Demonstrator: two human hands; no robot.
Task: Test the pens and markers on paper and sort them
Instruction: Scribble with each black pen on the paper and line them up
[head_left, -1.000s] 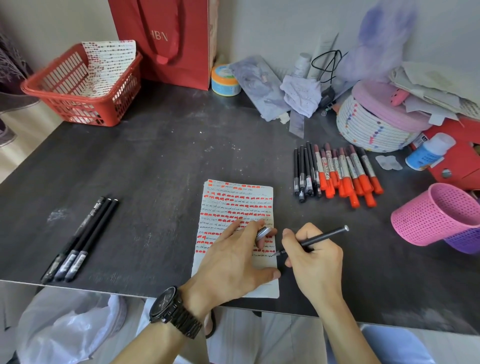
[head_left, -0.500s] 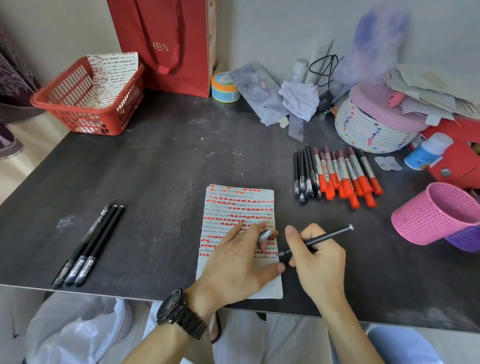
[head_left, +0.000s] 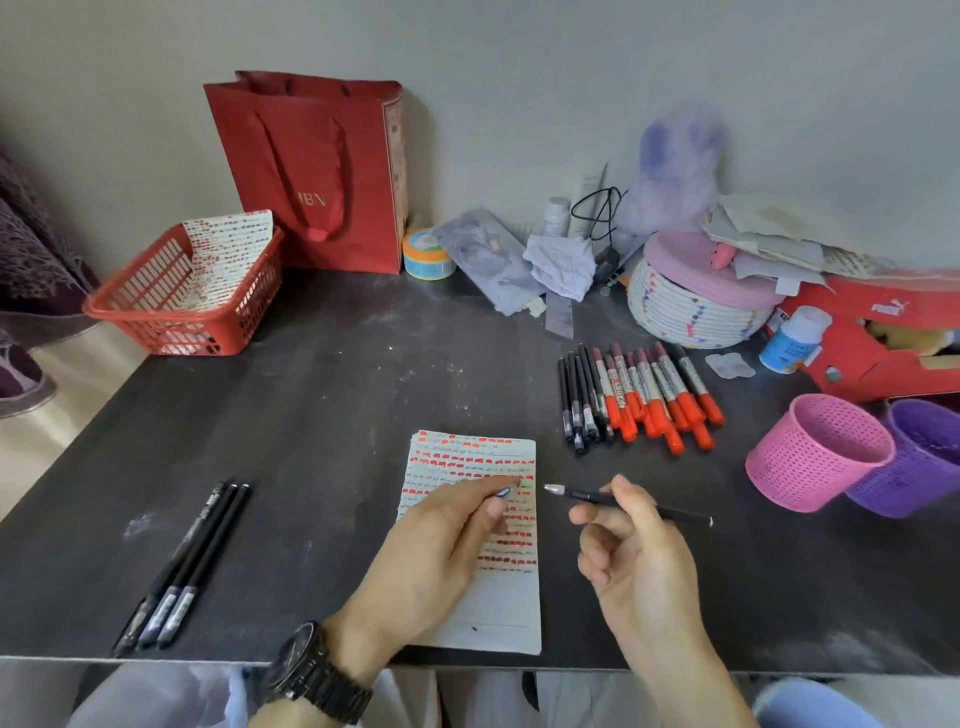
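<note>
A white test paper covered with rows of orange-red marks lies near the table's front edge. My left hand hovers over it and pinches a small pen cap. My right hand is lifted to the right of the paper, palm turned up, pinching an uncapped black pen whose tip points left toward the cap. Three black pens lie side by side at the front left. A row of black pens and orange-capped markers lies at the middle right.
A red basket with marked paper sits at the back left beside a red bag. Pink cup and purple cup lie tipped at the right. A woven basket, a white bottle and clutter line the back right.
My right hand lifted the pen off the paper and turned it level, tip pointing left. My left hand rose with the cap toward the pen tip.
</note>
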